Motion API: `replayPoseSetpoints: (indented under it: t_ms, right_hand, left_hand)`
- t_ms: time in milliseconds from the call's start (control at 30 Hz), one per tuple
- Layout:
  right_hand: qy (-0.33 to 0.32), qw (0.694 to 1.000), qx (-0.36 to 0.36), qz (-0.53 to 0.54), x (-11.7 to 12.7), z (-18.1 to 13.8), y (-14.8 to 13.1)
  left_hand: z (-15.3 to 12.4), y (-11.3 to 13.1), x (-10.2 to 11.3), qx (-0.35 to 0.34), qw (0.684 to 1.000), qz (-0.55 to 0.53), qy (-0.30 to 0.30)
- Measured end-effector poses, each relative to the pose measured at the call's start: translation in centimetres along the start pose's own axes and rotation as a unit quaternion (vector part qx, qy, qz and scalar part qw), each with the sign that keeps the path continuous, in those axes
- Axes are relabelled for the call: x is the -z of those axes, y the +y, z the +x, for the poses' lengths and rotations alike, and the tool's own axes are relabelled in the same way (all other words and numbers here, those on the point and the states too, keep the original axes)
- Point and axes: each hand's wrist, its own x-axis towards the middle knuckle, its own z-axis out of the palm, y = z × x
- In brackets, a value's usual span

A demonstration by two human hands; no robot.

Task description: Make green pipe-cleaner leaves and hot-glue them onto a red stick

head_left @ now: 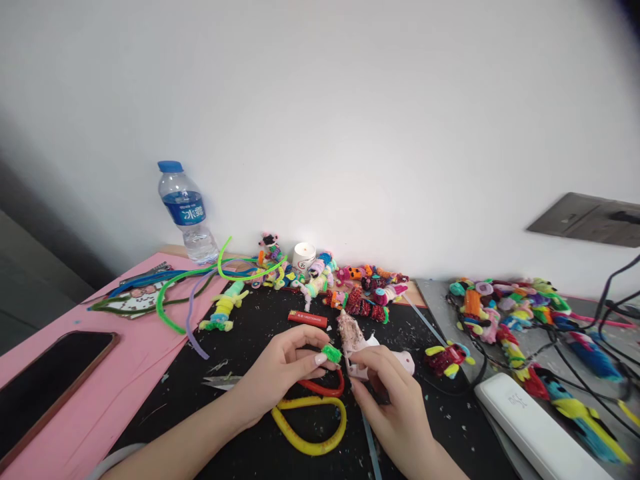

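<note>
My left hand pinches a short, fuzzy bright green pipe-cleaner piece between thumb and fingers. Just to its right, my right hand has thumb and index finger brought close together; what they hold, if anything, is hard to make out. Behind those fingers lies a pale pink glue gun with a stained, crusted nozzle, partly covered by the hand. Scissors with yellow and red handles lie beneath my left hand, which hides their middle. A red printed strip-like object rests beyond the hands.
Colourful pipe-cleaner figures line the wall, with more at right among black cables. A water bottle, paper cup, loose pipe cleaners, and phone are around. A white power bank sits right on the black mat.
</note>
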Motion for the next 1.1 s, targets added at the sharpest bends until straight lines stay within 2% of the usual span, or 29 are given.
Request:
replayPoseSetpoints:
  t_ms: [200,400,600,833,1100]
  right_hand:
    - [-0.023,1.000,-0.006,0.011,-0.39,-0.07,-0.11]
    - [-0.035,0.999,-0.034,0.020,-0.48,-0.34,0.17]
    - [-0.031,0.998,-0.053,0.024,-0.44,-0.14,0.16]
    - [-0.040,0.998,-0.029,0.033,-0.31,0.10,0.14]
    - [-0.045,0.998,-0.026,0.025,-0.22,0.12,0.13]
  left_hand:
    - [0.09,-0.44,-0.19,-0.018,0.999,0.034,-0.030]
    - [0.01,-0.84,-0.21,-0.061,0.992,0.108,-0.018]
    - [0.01,-0.83,-0.16,-0.093,0.990,0.102,-0.030]
    - [-0.05,-0.43,-0.12,-0.148,0.969,0.196,-0.010]
    - [-0.19,-0.35,-0.02,-0.183,0.958,0.222,-0.007]
